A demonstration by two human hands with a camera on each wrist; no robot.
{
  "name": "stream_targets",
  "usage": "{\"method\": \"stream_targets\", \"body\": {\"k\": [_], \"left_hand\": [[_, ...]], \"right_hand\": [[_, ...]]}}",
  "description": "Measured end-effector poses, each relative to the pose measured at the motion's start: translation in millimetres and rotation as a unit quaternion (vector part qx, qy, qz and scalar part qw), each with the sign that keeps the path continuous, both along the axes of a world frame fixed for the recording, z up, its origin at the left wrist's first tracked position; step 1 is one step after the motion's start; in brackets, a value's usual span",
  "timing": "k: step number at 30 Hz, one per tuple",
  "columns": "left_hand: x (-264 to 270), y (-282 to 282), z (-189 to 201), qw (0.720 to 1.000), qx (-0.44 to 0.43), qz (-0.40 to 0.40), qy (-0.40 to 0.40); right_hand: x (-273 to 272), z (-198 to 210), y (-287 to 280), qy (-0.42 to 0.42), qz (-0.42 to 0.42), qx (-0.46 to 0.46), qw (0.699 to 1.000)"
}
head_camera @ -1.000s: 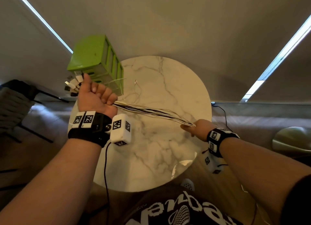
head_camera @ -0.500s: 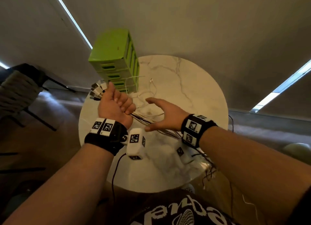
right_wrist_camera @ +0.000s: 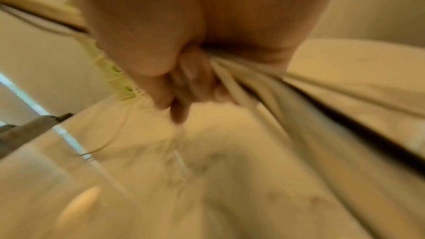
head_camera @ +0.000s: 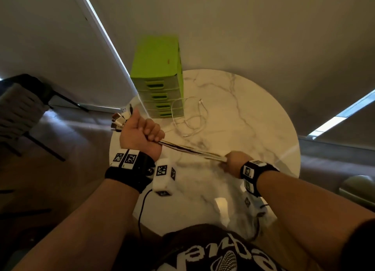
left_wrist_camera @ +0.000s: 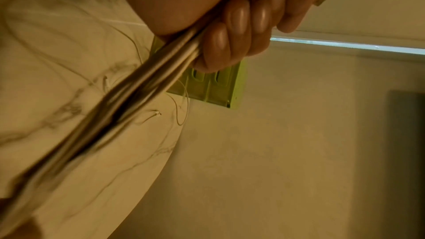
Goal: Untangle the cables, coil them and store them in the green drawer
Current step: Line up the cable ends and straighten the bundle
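Observation:
A bundle of several white and dark cables [head_camera: 190,150] is stretched taut between my two hands above the round marble table [head_camera: 253,116]. My left hand [head_camera: 142,133] grips one end in a fist, with the plugs [head_camera: 119,119] sticking out past it on the left. My right hand [head_camera: 231,162] grips the bundle lower right. In the left wrist view the fingers [left_wrist_camera: 236,30] curl round the cables [left_wrist_camera: 142,88]. In the blurred right wrist view the cables [right_wrist_camera: 287,97] run out from my right hand [right_wrist_camera: 190,83]. A green drawer unit [head_camera: 160,77] stands at the table's back left, all drawers closed.
A loose thin white cable [head_camera: 192,118] lies on the table in front of the drawer unit. A dark chair [head_camera: 22,108] stands on the left, off the table. Dark cable ends [head_camera: 257,220] hang off the table's near right edge.
Half a second ago my right hand was open near the left fist; now it has closed round the bundle and slid right along it, pulling the cables straight.

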State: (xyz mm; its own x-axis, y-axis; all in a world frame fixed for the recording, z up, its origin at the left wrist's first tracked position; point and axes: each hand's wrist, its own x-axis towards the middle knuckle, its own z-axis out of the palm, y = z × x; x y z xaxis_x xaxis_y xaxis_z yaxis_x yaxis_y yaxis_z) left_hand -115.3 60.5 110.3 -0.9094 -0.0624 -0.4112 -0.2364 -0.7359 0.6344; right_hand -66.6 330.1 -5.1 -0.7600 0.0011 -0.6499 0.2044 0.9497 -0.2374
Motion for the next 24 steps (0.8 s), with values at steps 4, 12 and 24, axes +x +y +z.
{"method": "stream_targets", "body": {"k": [4,12,24], "left_hand": [[-8,-21,-7,0.999,0.030,-0.026,-0.026],[-33,-56,-15,0.997,-0.044,-0.050,-0.042],[-31,-32,-41,0.978,-0.173,-0.090,-0.078]], "right_hand": [[-22,1,12,0.127,-0.198,0.025,0.972],[-12,3,-29,-0.068,0.034,0.035,0.997],[-92,124,-125,0.248,0.004,-0.181,0.952]]}}
